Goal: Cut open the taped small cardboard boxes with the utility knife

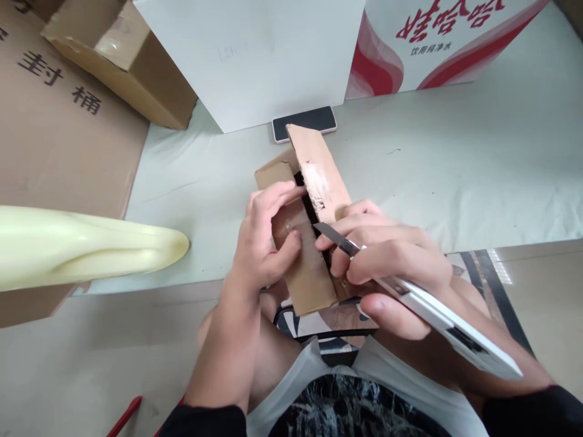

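Two bare hands, one left (pixel 255 240) and one right (pixel 405 255), are in the scene, along with one utility knife (pixel 423 303) and one small cardboard box (pixel 312 270). Farther off there is one phone (pixel 303 117), and behind it two white panels, one plain (pixel 273 60) and one printed in red (pixel 423 67). On the left are two larger brown boxes, one lettered (pixel 68 145) and one unlettered (pixel 168 85), plus one pale yellow object (pixel 113 246).

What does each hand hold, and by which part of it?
The right hand holds the utility knife by the front of its white handle, close to the blade. The left hand holds the cardboard box by the edge of its opening.
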{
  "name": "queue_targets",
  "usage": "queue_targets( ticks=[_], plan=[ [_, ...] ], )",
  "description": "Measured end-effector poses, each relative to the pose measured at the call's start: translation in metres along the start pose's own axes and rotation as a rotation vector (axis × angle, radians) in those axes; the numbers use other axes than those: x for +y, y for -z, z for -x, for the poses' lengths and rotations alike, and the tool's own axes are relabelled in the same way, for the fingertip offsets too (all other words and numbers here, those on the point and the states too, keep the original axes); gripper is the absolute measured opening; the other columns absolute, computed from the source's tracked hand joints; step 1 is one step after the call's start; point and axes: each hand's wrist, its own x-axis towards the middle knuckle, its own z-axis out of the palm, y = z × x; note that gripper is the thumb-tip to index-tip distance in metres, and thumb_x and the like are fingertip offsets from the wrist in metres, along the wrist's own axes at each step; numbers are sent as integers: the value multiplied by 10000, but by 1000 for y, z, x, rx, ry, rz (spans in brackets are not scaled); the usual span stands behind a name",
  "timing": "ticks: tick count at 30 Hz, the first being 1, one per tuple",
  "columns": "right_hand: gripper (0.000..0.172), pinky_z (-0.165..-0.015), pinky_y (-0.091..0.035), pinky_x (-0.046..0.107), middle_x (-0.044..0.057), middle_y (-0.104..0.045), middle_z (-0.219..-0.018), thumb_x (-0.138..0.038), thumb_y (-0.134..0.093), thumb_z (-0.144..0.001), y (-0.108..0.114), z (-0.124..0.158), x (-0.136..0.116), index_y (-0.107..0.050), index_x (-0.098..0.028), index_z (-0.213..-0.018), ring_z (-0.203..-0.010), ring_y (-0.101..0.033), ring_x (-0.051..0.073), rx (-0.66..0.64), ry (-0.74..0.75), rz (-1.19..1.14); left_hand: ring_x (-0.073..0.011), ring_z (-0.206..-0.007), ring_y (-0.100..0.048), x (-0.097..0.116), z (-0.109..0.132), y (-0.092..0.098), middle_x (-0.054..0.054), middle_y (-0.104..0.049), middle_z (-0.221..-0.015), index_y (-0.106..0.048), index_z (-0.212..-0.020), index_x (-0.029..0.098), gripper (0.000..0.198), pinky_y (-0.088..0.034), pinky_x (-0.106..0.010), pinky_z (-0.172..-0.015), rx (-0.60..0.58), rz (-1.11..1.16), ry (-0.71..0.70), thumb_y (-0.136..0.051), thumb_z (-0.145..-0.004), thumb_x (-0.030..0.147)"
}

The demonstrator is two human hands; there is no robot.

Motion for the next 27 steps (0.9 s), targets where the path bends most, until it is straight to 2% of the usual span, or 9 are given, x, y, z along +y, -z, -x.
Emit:
queue_targets(
  ticks=[2, 5, 9, 15, 18, 23, 27],
  plan=[
    [254, -840, -503, 400, -21, -636, -728, -407, -547, -1026, -3, 0, 1, -553, -218, -856, -820, -722, 170, 4, 12, -33, -286, -1298, -569, 1, 0, 0, -88, -590, -1494, -308, -1568, 324, 596, -476, -465, -1066, 12, 39, -9, -481, -1014, 461],
    [266, -796, -479, 382, -32, -624, -704, -418, -545, -1023, -6, 0, 3, -549, -219, -847, -779, -711, 158, 20, 28, -46, -285, -1274, -590, 3, -2, 1, -66, -589, -1517, -326, -1599, 347, 606, -455, -464, -1084, -9, -5, -56, -470, -1025, 479],
    [277, -802, -471, 376, -34, -627, -707, -435, -547, -1026, -8, 1, 4, -551, -222, -850, -785, -712, 159, 29, 5, -50, -280, -1283, -586, 6, -6, 2, -59, -581, -1545, -364, -1604, 327, 583, -424, -467, -1099, -50, -72, -86, -427, -1031, 405],
    [231, -811, -487, 382, -18, -645, -717, -418, -566, -993, -3, 3, 14, -569, -224, -865, -751, -684, 172, 25, -23, -67, -267, -1324, -558, 5, -9, -1, -66, -525, -1600, -325, -1627, 296, 629, -402, -451, -1122, -116, -52, -103, -435, -1010, 344],
    [177, -792, -496, 381, -24, -653, -715, -389, -597, -945, -1, 3, 21, -583, -229, -870, -690, -650, 165, 59, -4, -84, -278, -1312, -564, 4, -10, -4, -74, -545, -1579, -319, -1626, 290, 616, -408, -464, -1122, -122, -53, -122, -411, -1023, 371],
    [138, -780, -495, 373, -27, -654, -712, -362, -610, -909, 0, 2, 24, -581, -233, -868, -667, -640, 160, 58, 12, -78, -303, -1360, -536, 4, -8, -8, -96, -555, -1561, -228, -1644, 301, 658, -423, -491, -1136, -84, -13, -56, -410, -1034, 463],
    [168, -795, -484, 375, -31, -646, -694, -390, -592, -927, 3, 3, 21, -576, -236, -862, -678, -659, 161, 24, -5, -77, -298, -1324, -556, 7, -9, -8, -98, -600, -1507, -385, -1569, 282, 559, -428, -497, -1134, -85, -32, -42, -402, -1025, 408]
  ],
)
